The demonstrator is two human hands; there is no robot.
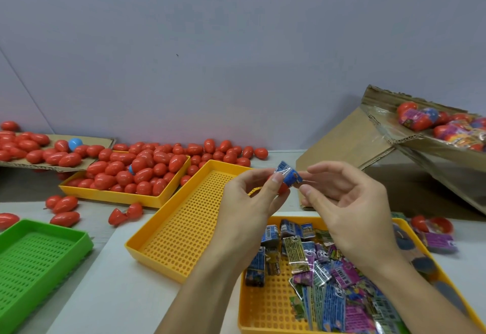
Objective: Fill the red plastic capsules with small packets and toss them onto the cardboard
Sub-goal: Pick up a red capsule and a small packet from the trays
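Above the counter, the left hand (252, 197) pinches a folded blue packet (288, 174) over a red capsule half (282, 189), barely visible beneath it; the right hand (349, 202), fingers loosely curled and empty, hovers just right of the packet.

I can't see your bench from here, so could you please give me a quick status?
Left hand holds blue packet over a red capsule half. Right hand beside it, fingers loosely curled, holding nothing. Nothing in the way.
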